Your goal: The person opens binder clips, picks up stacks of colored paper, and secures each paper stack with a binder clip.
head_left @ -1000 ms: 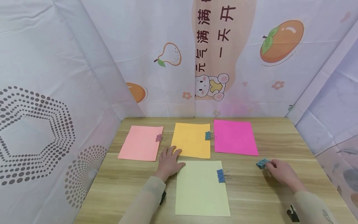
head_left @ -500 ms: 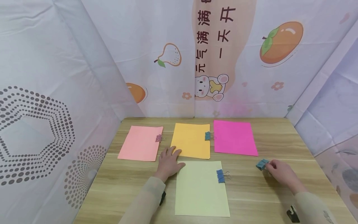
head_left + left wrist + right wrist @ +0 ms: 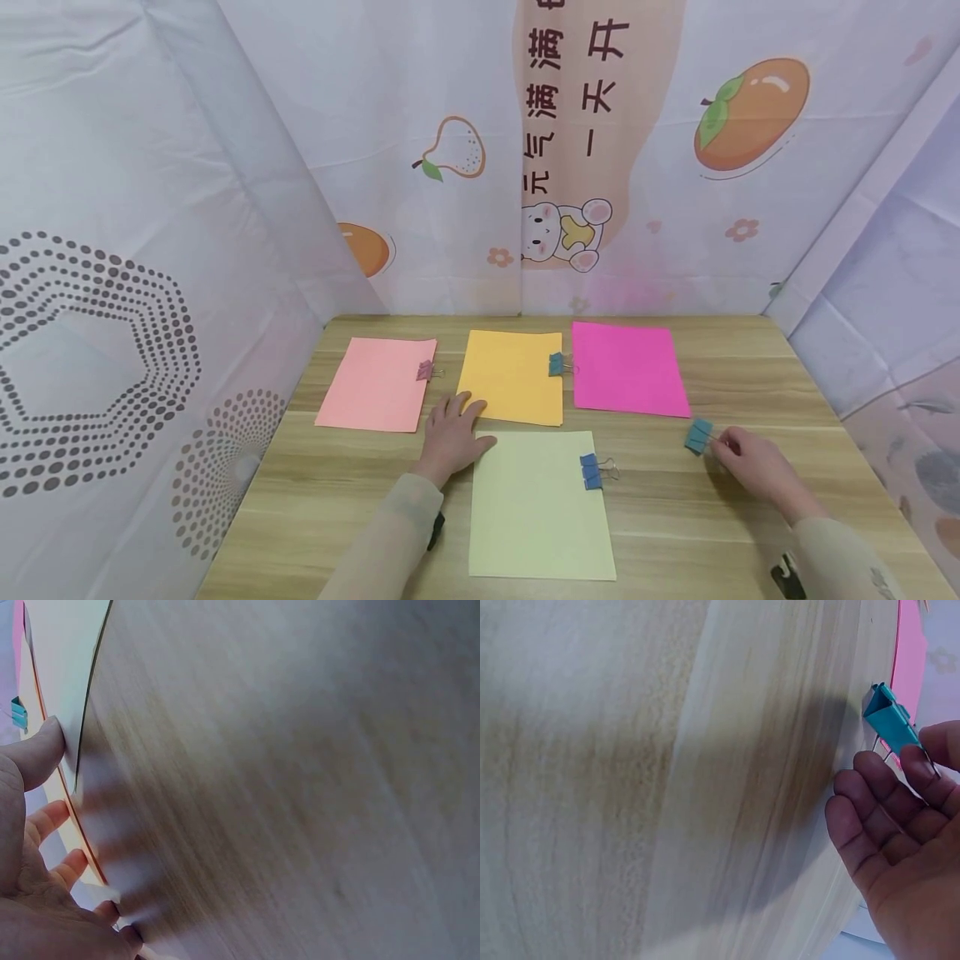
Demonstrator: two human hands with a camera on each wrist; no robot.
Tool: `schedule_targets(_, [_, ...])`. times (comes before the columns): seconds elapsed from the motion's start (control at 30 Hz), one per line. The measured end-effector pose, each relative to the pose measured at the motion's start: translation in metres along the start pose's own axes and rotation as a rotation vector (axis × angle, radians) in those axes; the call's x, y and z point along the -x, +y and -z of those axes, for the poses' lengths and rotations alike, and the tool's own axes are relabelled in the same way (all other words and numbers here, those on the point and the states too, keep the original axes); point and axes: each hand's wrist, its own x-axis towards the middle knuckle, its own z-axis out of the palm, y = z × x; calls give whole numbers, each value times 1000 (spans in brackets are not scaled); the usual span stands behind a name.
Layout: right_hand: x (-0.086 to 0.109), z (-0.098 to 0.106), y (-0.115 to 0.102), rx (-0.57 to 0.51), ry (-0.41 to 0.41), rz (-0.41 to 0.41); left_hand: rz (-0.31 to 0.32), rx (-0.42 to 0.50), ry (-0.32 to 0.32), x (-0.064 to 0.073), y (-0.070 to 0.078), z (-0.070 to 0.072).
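Between thumb and index finger, my right hand [image 3: 757, 462] pinches a wire handle of a teal binder clip [image 3: 698, 437], to the right of the magenta paper [image 3: 630, 369]. The right wrist view shows the clip's [image 3: 892, 724] triangular body beyond the fingertips, the other fingers loosely bent. My left hand [image 3: 450, 437] lies with spread fingers: the fingertips reach the lower left corner of the orange-yellow paper [image 3: 513, 375], the thumb the top left corner of the pale yellow paper [image 3: 540, 508]. A blue binder clip [image 3: 592, 472] sits on the pale yellow paper's right edge.
Farther back on the wooden table [image 3: 315, 500], a pink paper [image 3: 378, 383] bears a pink binder clip [image 3: 425, 370]. Another teal binder clip [image 3: 556, 364] grips the orange-yellow paper's right edge. A printed curtain [image 3: 450, 75] closes off the back.
The teal binder clip has turned in my right hand's fingers, its wire handle now showing more between body and fingertips. My left hand stays in place.
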Motion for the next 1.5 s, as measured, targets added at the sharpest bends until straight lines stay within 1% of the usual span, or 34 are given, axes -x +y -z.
schedule_targets(0.27, [-1,-4,4,23,28,62,-9,-4,7,0,-1,0])
schedule_targets(0.47, [0,-5,4,30,31,82,-20,4,19,0,-1,-1])
schedule_targets(0.67, [3,-5,3,45,58,112,-10,-3,11,-1,-3,-3])
schedule_targets(0.87, [5,-6,3,55,67,145,-9,3,8,-1,-2,-2])
schedule_targets(1.03, [5,-8,6,65,91,172,-8,3,7,-1,-2,-2])
schedule_targets(1.27, [7,-11,8,80,131,233,-4,7,2,-1,-2,-2])
schedule_targets(1.5, [8,-13,10,101,118,233,-2,9,1,-1,-2,-1])
